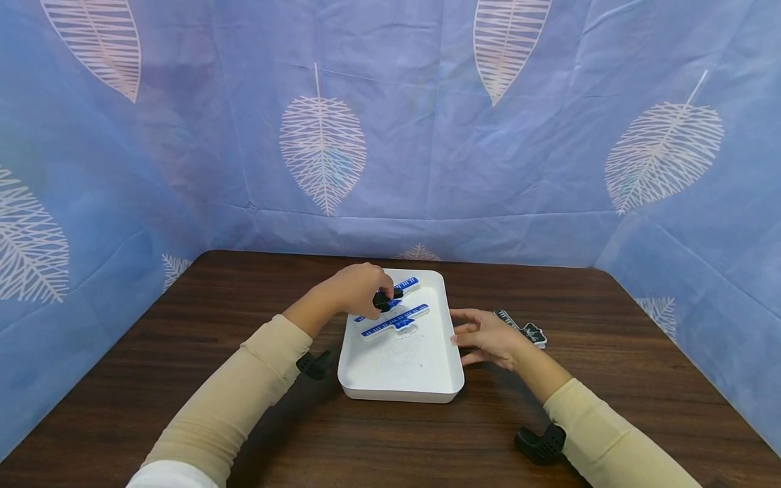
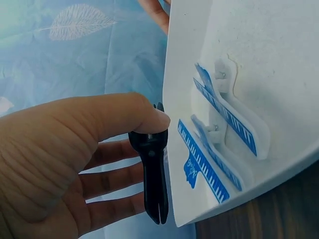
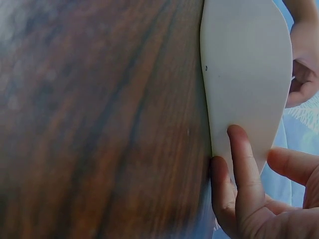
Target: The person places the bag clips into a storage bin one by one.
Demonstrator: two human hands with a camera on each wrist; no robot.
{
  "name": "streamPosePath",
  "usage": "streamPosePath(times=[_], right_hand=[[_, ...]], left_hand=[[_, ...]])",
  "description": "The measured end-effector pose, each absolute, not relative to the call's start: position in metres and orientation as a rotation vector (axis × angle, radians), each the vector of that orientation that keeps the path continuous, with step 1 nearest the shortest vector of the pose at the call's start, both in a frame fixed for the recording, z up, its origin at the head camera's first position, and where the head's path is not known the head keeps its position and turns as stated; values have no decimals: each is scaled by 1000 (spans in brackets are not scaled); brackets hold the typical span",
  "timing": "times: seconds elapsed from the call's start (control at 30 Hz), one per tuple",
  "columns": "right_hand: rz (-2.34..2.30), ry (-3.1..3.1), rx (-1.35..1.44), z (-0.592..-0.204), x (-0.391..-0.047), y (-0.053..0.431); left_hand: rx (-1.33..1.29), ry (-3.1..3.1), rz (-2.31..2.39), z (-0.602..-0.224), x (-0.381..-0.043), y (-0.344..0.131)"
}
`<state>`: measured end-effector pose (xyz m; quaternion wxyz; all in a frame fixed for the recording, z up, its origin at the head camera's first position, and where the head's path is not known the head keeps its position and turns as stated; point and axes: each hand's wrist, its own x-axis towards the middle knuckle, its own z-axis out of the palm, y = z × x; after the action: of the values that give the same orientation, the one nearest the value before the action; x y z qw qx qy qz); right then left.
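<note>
A black clip (image 2: 155, 184) is pinched between the thumb and fingers of my left hand (image 1: 355, 293), held over the far left part of the white tray (image 1: 405, 392). Inside the tray lie two blue-and-white clips with a piano-key pattern; the nearer clip (image 1: 395, 322) is in plain sight, while the farther clip (image 1: 410, 283) is partly covered by the left hand in the head view. My right hand (image 1: 491, 337) touches the tray's right outer wall with extended fingers, its thumb (image 3: 284, 160) at the rim.
Just right of my right hand, a black-and-white clip (image 1: 534, 333) with a keyboard pattern lies on the dark wooden table (image 1: 274, 413). Blue cloth (image 1: 403, 169) with white leaf prints hangs behind the table and along its sides.
</note>
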<state>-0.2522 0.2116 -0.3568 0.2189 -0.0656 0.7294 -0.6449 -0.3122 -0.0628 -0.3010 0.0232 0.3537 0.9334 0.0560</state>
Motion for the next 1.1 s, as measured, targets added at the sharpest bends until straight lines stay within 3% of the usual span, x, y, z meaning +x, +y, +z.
streamPosePath(times=[1.1], right_hand=[[-1779, 2007, -180, -357, -254, 212]], left_hand=[[996, 2823, 149, -317, -341, -19]])
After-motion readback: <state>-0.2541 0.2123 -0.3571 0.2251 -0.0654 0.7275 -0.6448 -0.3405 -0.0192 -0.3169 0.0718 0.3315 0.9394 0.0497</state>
